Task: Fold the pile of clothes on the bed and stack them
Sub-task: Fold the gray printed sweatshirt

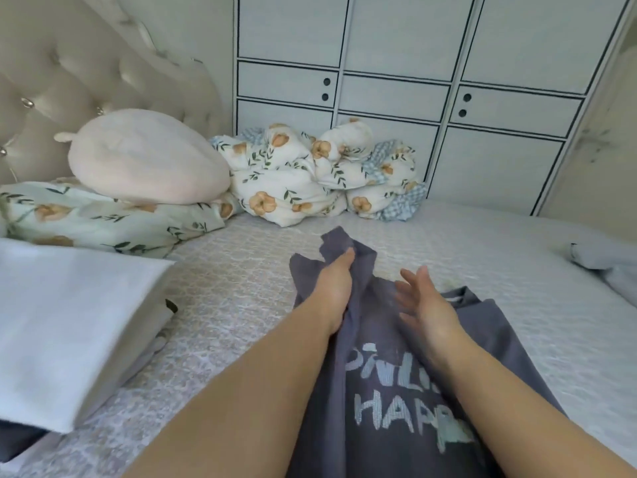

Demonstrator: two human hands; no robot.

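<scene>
Two hands work one grey printed shirt (372,391), which lies rumpled on the bed (241,288) directly before the person. The left hand (336,288) grips a bunched fold at the far end — probably to pull the cloth taut. The right hand (425,301) hovers with fingers spread, holding nothing, likely ready to smooth. A folded white cloth (69,322) waits on the left, seemingly the stack's start.
</scene>
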